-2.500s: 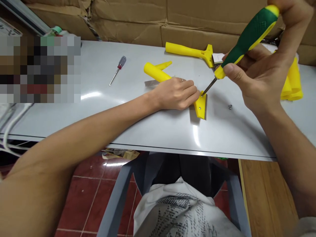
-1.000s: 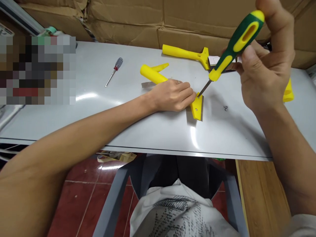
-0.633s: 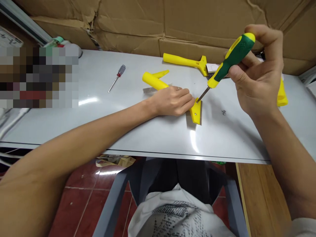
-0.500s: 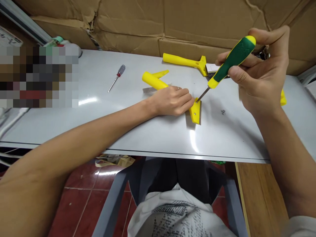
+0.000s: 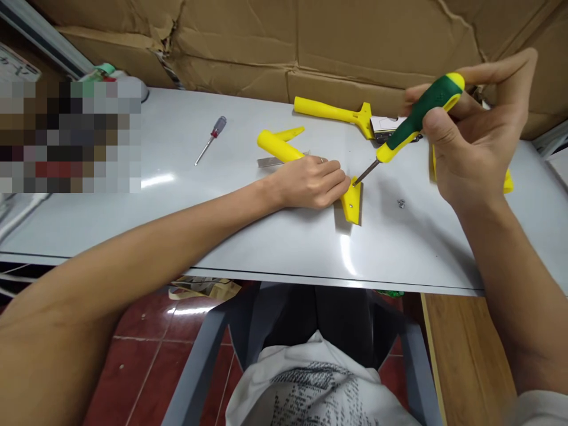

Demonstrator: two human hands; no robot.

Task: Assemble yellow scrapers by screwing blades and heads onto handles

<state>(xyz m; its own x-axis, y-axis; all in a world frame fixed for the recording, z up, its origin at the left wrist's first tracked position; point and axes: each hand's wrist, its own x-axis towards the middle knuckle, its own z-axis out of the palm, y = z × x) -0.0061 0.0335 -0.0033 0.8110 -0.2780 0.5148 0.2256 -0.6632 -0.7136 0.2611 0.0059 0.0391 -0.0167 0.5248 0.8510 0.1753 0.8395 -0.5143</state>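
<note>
My left hand (image 5: 313, 182) is wrapped round a yellow scraper (image 5: 352, 208), pressing it to the table; its handle end sticks out past the wrist side and its head shows beyond my fingers, with a blade along the edge. In my right hand (image 5: 481, 130) is a green and yellow screwdriver (image 5: 415, 121), held between thumb and fingers and tilted. Its tip meets the scraper's head at the upper screw spot, while a second screw shows lower on the head. To the right of the head lie several small screws (image 5: 401, 203).
A small screwdriver (image 5: 210, 139) lies at left. Behind my left hand are a yellow piece (image 5: 290, 134) and a metal blade (image 5: 268, 161). Another yellow scraper (image 5: 331, 110) and a small box (image 5: 385, 126) lie at the back, before the cardboard (image 5: 235, 47). More yellow pieces (image 5: 508, 182) are partly behind my right hand.
My right hand has shifted slightly to the right, and its fingers have turned the screwdriver's handle. The tip stays on the scraper's head, and my left hand has kept its grip.
</note>
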